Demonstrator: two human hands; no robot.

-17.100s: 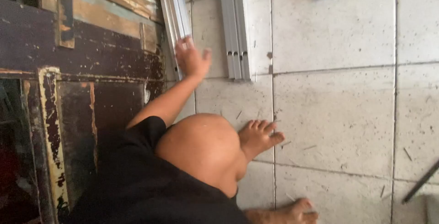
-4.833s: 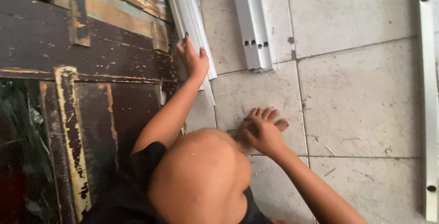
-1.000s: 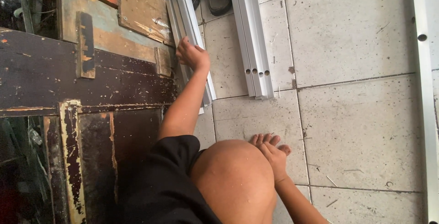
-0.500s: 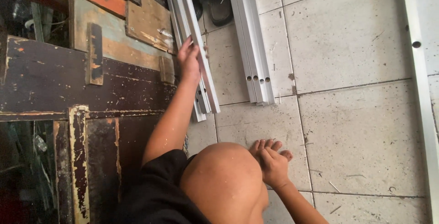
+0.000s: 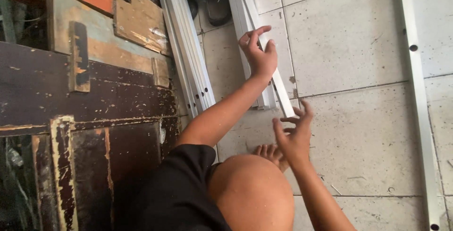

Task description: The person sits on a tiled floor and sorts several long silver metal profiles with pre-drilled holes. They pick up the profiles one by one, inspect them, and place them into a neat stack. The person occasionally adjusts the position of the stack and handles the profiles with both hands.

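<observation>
Pale grey floor tiles point(image 5: 358, 132), speckled and scuffed, spread under a person who crouches with a bare knee point(image 5: 252, 193) raised and black shorts point(image 5: 179, 198) below it. Half a second ago the left hand point(image 5: 258, 54) rested on the bundle of white metal channel strips point(image 5: 188, 56) lying along the old dark wooden door point(image 5: 85, 103); now it has shifted away from that door to a single long white metal strip point(image 5: 276, 78) that lies slanted across a second white bundle point(image 5: 245, 37). Its fingers curl over the strip, gripping it loosely, thumb on the side away from the door. The right hand point(image 5: 295, 134), which a moment ago lay down by the knee, has lifted off the tiles and hovers open, fingers spread, just beside the strip's near end and holding nothing. By my reading, both hands are now converging on that one strip, so it looks singled out from the rest.

Farther from the door than everything else, a long pale aluminium rail with round holes point(image 5: 417, 108) runs down the floor. Beyond the bundles, away from the knee, sits a dark sandal point(image 5: 212, 0). Bare toes point(image 5: 269, 152) show beside the knee. The second bundle lies right under the strip, touching it, and could catch it if dragged.
</observation>
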